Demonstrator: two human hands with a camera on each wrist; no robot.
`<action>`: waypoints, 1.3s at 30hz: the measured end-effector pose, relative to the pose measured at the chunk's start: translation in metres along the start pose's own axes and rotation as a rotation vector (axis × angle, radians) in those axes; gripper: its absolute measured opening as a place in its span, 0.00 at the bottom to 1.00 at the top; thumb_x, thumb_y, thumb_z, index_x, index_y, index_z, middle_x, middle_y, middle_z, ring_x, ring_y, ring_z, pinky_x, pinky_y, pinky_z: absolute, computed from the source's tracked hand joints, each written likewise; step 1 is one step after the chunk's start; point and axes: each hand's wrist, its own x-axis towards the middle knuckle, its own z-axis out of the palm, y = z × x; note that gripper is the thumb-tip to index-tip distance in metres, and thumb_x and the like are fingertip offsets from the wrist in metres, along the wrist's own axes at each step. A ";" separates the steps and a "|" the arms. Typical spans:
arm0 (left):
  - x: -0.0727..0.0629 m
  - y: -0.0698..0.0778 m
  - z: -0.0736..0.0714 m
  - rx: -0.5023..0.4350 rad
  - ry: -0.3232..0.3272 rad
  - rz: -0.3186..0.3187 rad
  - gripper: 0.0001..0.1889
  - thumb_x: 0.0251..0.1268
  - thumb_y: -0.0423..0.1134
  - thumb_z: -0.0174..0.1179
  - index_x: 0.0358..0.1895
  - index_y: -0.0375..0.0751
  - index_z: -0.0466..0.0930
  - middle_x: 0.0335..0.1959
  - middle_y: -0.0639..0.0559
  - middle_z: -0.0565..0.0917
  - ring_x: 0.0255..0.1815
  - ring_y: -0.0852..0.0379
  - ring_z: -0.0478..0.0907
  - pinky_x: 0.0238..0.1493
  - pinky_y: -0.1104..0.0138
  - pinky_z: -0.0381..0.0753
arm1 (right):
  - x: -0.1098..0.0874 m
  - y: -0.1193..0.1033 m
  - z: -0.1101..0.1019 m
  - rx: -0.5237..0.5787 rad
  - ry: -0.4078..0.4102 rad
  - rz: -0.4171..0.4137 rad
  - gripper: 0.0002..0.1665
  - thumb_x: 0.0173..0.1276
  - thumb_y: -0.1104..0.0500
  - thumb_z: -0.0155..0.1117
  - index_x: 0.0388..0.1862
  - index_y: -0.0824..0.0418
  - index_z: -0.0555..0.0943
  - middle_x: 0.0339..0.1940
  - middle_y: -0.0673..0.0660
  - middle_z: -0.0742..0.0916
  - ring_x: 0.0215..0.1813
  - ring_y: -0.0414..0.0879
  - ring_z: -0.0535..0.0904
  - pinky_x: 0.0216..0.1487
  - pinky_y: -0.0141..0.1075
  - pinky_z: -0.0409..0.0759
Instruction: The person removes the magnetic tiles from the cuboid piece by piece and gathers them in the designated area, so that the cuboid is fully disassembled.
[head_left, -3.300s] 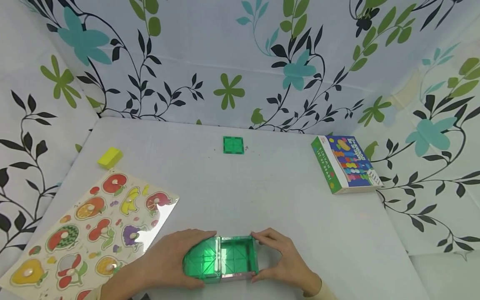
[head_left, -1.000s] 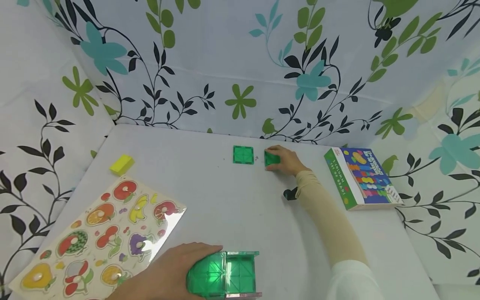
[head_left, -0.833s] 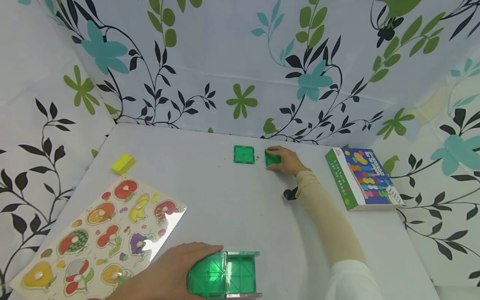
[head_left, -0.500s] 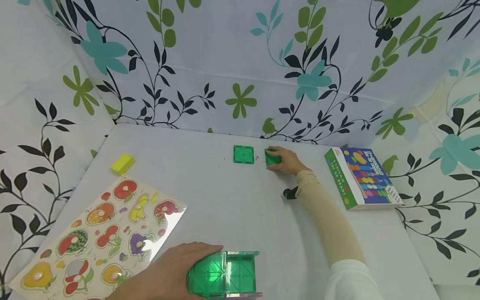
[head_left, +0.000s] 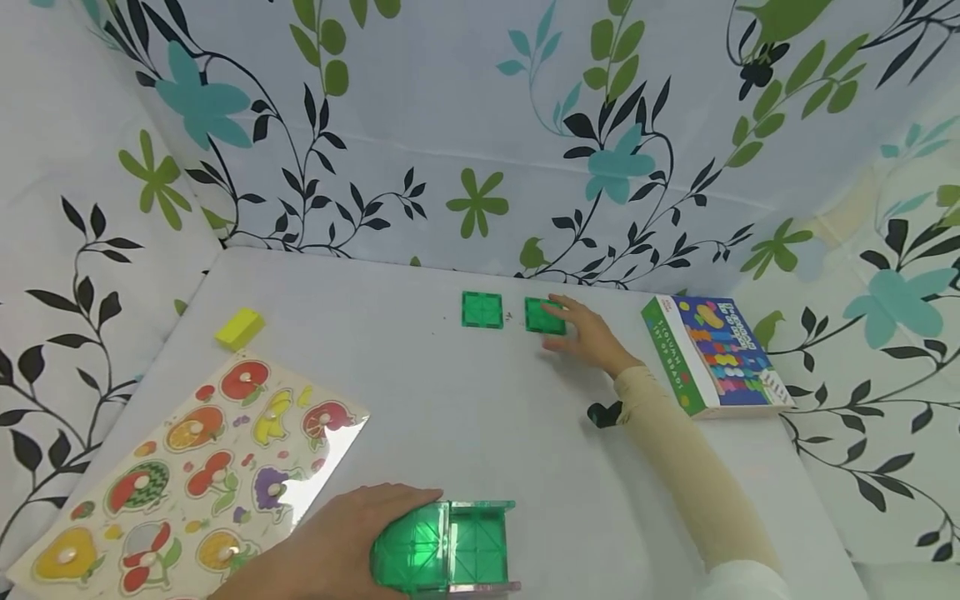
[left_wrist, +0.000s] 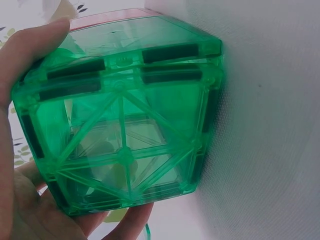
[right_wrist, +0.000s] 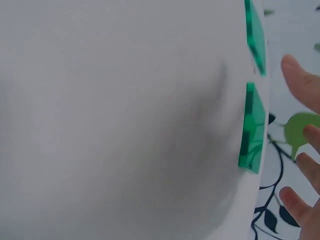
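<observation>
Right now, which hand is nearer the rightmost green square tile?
Right. The right hand is at the right side of the green square tile; the left hand is farther off toward the person, gripping the green tile structure.

Head view: bottom edge cuts my left hand's forearm, the lower part of the glossy cream fruit-printed sheet, and my right arm. Right hand: thumb blurred, a finger over part of the right-hand translucent green square tile. Small black object partly hidden by my beige fabric sleeve; can't tell what. Left wrist view: some fingers partly hidden behind the translucent green plastic box. Right wrist view: right edge clips my hand.
</observation>
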 end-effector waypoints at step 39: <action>0.008 -0.009 0.007 0.134 0.191 0.234 0.50 0.36 0.60 0.83 0.71 0.59 0.73 0.58 0.64 0.84 0.53 0.63 0.82 0.52 0.63 0.85 | -0.226 -0.160 0.118 0.225 0.187 -0.713 0.23 0.60 0.68 0.76 0.56 0.60 0.87 0.44 0.49 0.90 0.45 0.33 0.84 0.50 0.16 0.78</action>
